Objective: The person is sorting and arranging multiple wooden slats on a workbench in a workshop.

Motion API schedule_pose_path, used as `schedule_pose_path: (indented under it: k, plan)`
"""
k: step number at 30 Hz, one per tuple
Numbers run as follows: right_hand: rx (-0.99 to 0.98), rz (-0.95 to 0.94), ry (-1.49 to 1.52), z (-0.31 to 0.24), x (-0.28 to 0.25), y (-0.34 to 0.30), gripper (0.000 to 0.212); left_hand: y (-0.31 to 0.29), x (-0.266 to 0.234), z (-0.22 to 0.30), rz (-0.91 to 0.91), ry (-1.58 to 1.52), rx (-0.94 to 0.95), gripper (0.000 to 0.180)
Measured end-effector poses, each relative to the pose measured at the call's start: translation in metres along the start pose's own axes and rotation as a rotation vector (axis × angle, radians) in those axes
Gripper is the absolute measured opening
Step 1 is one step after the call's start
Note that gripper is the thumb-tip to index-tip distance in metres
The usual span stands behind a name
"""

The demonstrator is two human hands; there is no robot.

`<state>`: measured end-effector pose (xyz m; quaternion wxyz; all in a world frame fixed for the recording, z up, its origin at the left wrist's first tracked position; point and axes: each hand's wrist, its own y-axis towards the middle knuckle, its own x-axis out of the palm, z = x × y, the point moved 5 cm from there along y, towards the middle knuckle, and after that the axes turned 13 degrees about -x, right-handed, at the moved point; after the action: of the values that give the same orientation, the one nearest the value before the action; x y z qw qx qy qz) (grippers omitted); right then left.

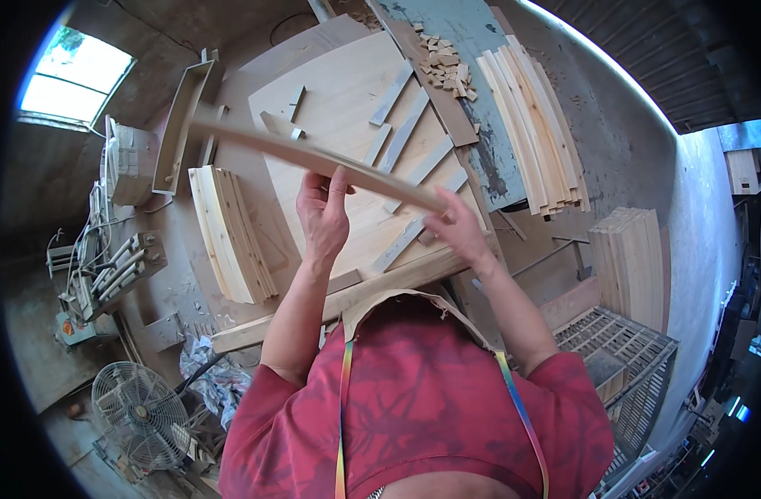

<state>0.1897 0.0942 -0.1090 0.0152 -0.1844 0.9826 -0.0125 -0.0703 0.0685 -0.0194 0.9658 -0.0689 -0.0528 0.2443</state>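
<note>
A long, narrow wooden board [314, 155] is raised over the work table, running from the upper left down to the right. Near its middle, my left hand [324, 212] grips it from below, thumb against the face. My right hand [458, 224] is closed on the board's right end. The far left end is smeared by motion. Under the board lies a wide plywood panel [347, 91], with several short grey-edged wood strips [403, 129] set slantwise on its right side. A few small wood pieces [297, 104] lie toward its upper left.
To the left of the panel lies a stack of boards [222, 233], with a shallow wooden trough [181, 125] behind it. Small offcuts [447, 66] and long boards [538, 125] lie at the upper right. More boards [630, 258] stand right, above a slatted crate [621, 349]. A fan [139, 413] stands lower left.
</note>
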Motion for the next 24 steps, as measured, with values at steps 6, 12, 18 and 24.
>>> schedule_pose_path:
  k: [6,12,18,24]
  plan:
    - [-0.059,0.209,0.494,-0.020,-0.056,0.026,0.054,-0.040,0.026,-0.044,-0.004,-0.425,-0.385,0.023]
    - [-0.062,0.257,0.453,-0.021,-0.113,0.055,0.035,-0.073,0.049,-0.081,-0.146,-0.614,-0.913,0.023]
    - [0.030,0.096,0.241,0.003,-0.184,0.121,0.031,-0.065,0.016,-0.065,-0.205,0.601,-0.208,0.022]
    - [0.131,-0.006,0.108,0.042,-0.177,0.181,0.033,-0.053,-0.001,-0.102,-0.005,0.845,0.141,0.021]
